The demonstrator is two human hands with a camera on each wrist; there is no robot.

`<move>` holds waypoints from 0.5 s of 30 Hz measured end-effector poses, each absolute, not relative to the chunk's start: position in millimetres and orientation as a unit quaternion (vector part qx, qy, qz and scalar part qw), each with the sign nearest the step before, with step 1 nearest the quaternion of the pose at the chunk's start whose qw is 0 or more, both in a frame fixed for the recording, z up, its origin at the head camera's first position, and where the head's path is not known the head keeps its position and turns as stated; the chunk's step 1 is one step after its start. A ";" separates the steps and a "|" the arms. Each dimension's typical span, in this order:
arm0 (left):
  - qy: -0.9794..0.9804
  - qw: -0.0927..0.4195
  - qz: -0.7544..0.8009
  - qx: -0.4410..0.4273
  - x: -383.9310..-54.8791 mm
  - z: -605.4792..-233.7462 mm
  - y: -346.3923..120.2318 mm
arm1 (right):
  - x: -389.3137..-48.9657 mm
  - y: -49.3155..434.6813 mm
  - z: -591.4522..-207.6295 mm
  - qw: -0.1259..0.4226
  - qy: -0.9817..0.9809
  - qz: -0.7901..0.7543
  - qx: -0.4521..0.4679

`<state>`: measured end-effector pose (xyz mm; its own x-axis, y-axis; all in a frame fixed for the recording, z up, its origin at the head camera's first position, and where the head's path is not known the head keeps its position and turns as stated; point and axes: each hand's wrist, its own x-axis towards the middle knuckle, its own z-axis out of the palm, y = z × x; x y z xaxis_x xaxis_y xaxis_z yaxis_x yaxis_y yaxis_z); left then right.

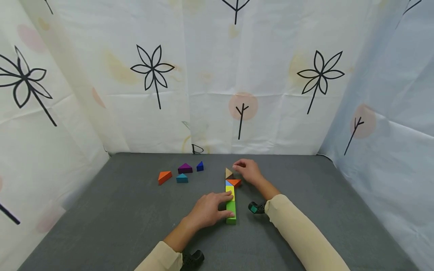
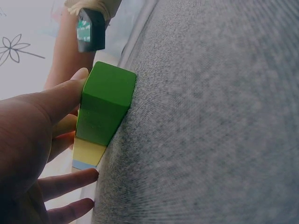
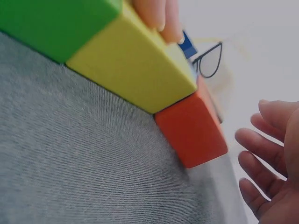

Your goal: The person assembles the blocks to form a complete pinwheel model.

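A row of blocks runs away from me in the head view: a green block (image 1: 231,210), a yellow block (image 1: 229,190), a light blue piece (image 1: 228,183), an orange triangular block (image 1: 235,182) and a tan triangular block (image 1: 228,173). My left hand (image 1: 209,210) lies along the row's left side, thumb on the green block and a finger on the yellow one. Beside the tan block at the far end, my right hand (image 1: 248,171) has loosely bent fingers. The right wrist view shows nothing between the fingers (image 3: 261,170) of that hand, which are apart from the orange block (image 3: 192,130).
To the left on the grey table (image 1: 135,226) stand an orange block (image 1: 164,177), a purple triangular block (image 1: 185,168), a teal triangular block (image 1: 182,178) and a dark blue block (image 1: 200,166). Patterned white cloth (image 1: 203,75) walls the table at the back and sides.
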<state>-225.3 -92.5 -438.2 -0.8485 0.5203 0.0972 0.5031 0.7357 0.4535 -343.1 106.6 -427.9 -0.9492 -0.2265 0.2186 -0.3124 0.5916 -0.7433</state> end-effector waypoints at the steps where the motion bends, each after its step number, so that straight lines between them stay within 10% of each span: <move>1: 0.931 0.018 0.239 0.275 -225.3 -437.7 -92.4 | -341.9 107.4 -426.9 0.055 -0.891 0.427 0.146; 15: 0.923 0.017 0.275 0.269 -227.6 -441.4 -93.2 | -304.0 118.7 -421.4 0.095 -0.886 0.430 0.147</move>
<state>-227.6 -93.2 -441.4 -0.8543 0.5066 0.1165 0.4877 0.7033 0.5173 -304.0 118.7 -421.4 -0.9390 -0.1791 0.2936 -0.3414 0.5878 -0.7334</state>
